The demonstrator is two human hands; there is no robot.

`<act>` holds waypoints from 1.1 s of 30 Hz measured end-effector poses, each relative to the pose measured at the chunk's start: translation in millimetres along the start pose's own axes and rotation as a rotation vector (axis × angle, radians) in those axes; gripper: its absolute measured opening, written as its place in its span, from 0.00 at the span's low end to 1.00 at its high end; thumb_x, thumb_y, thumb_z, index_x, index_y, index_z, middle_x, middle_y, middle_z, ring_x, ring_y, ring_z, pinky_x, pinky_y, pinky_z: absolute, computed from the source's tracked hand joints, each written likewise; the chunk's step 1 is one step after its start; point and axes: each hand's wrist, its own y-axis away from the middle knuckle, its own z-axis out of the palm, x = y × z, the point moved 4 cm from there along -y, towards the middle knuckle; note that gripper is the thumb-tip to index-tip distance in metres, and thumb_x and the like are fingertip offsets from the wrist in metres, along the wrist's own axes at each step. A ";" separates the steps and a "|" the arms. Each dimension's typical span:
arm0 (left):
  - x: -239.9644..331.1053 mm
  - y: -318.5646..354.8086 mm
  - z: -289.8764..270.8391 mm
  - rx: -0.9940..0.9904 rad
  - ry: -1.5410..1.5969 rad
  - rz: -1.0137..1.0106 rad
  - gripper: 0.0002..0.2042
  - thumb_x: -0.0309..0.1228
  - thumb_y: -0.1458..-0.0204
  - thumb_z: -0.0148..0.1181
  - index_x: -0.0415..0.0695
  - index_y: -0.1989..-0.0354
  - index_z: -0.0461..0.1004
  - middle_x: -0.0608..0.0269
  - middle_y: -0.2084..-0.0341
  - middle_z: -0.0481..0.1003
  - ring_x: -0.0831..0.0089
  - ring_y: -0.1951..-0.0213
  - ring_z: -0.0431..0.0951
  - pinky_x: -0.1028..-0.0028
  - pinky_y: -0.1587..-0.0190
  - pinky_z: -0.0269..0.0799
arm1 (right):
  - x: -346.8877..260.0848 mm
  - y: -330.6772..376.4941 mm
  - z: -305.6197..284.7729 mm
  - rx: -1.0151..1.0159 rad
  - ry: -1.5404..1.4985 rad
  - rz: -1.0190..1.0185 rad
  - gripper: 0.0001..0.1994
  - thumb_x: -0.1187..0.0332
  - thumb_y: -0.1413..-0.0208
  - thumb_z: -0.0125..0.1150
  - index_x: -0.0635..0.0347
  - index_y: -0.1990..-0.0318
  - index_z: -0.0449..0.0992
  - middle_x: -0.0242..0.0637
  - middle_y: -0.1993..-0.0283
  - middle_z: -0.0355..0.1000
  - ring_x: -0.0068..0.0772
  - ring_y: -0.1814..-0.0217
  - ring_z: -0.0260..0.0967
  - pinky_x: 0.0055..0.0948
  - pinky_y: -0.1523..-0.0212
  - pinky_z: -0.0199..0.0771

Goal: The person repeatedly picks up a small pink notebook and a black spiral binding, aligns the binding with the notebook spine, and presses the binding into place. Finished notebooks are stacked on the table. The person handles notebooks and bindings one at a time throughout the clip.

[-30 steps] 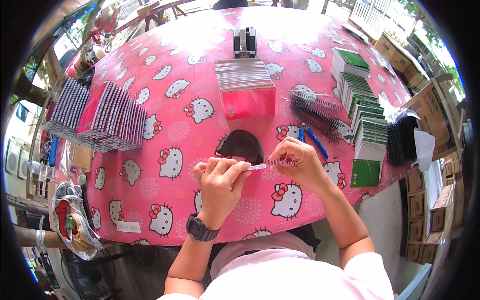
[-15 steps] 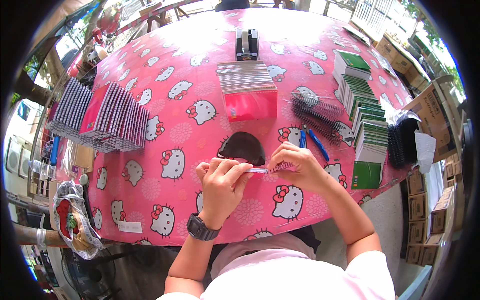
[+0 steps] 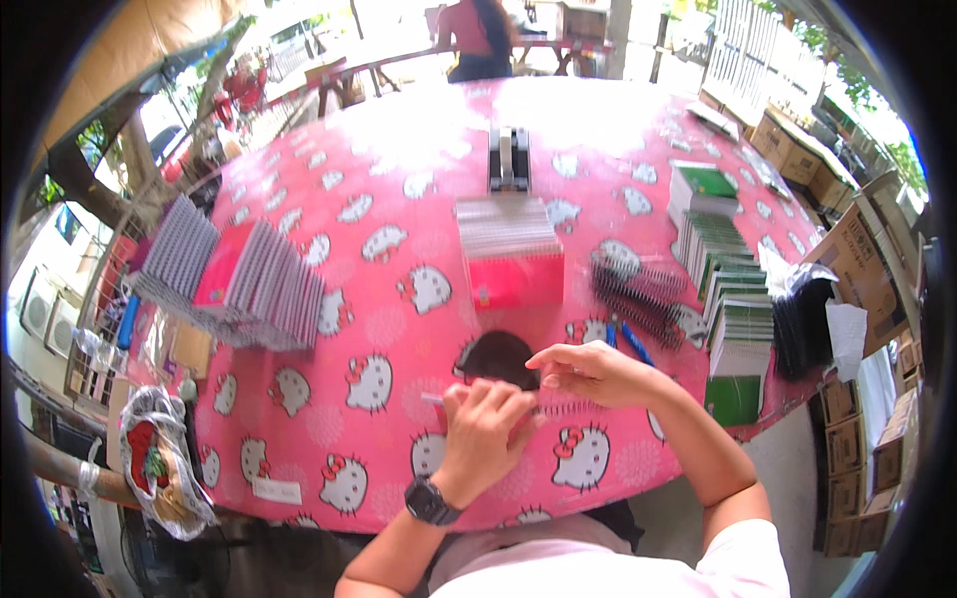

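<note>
In front of me, my left hand [image 3: 486,434], with a black watch on its wrist, closes on a small notebook seen edge-on. Only a thin pale end of it shows beyond my fingers. A spiral coil [image 3: 570,407] sticks out to the right from that notebook. Just above the coil is my right hand [image 3: 603,375], index finger and thumb apart, apparently holding nothing. A dark rounded object [image 3: 501,359] lies on the table behind my hands. Blue-handled pliers [image 3: 635,344] lie beyond my right hand, partly hidden by it.
A pink patterned cloth covers the table [image 3: 389,334]. Pink-covered notebooks [image 3: 515,282] stand at centre, a tape dispenser [image 3: 509,159] behind them. Coil-bound notebooks [image 3: 259,284] are stacked left; green-covered ones [image 3: 735,399] line the right beside loose black coils [image 3: 638,299]. A person [image 3: 477,40] is far back.
My right hand has let go of the coil and lifted slightly away, fingers spreading. The whole view has shifted, so the table appears lower and a person shows at the back.
</note>
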 end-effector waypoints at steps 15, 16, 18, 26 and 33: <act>-6.8 -0.6 -1.7 -0.003 0.072 0.056 0.11 0.40 0.50 0.62 0.52 0.61 0.73 0.71 0.64 0.77 0.72 0.62 0.74 0.66 0.51 0.54 | 22.6 26.0 -6.8 0.109 0.549 0.302 0.36 0.43 0.63 0.70 0.63 0.51 0.72 0.48 0.48 0.64 0.50 0.44 0.63 0.39 0.46 0.68; -10.8 -0.3 0.5 -0.046 0.068 0.071 0.12 0.40 0.51 0.62 0.52 0.60 0.73 0.71 0.63 0.76 0.72 0.62 0.74 0.66 0.51 0.54 | 17.8 25.2 -11.0 0.145 0.571 0.268 0.36 0.44 0.63 0.70 0.62 0.51 0.72 0.47 0.49 0.65 0.50 0.44 0.63 0.40 0.46 0.68; -10.4 6.4 3.6 -0.085 0.053 0.076 0.11 0.39 0.51 0.63 0.52 0.61 0.74 0.72 0.64 0.77 0.73 0.63 0.74 0.67 0.52 0.55 | 13.3 24.8 -16.1 0.216 0.619 0.197 0.35 0.45 0.64 0.71 0.60 0.50 0.72 0.45 0.51 0.65 0.49 0.45 0.62 0.41 0.47 0.69; -14.2 2.8 0.4 -0.105 0.050 0.142 0.10 0.39 0.51 0.63 0.52 0.62 0.74 0.74 0.62 0.76 0.74 0.61 0.75 0.66 0.51 0.56 | 23.7 -5.6 -6.1 -0.148 0.587 0.036 0.43 0.53 0.65 0.73 0.42 0.36 0.61 0.52 0.30 0.44 0.58 0.31 0.45 0.50 0.35 0.52; -17.1 5.5 -1.0 -0.120 0.105 0.113 0.18 0.42 0.53 0.64 0.53 0.54 0.73 0.73 0.62 0.75 0.75 0.58 0.74 0.64 0.45 0.51 | 27.2 9.6 -4.0 0.097 0.505 0.009 0.39 0.44 0.64 0.71 0.51 0.42 0.69 0.58 0.33 0.49 0.58 0.33 0.50 0.51 0.36 0.52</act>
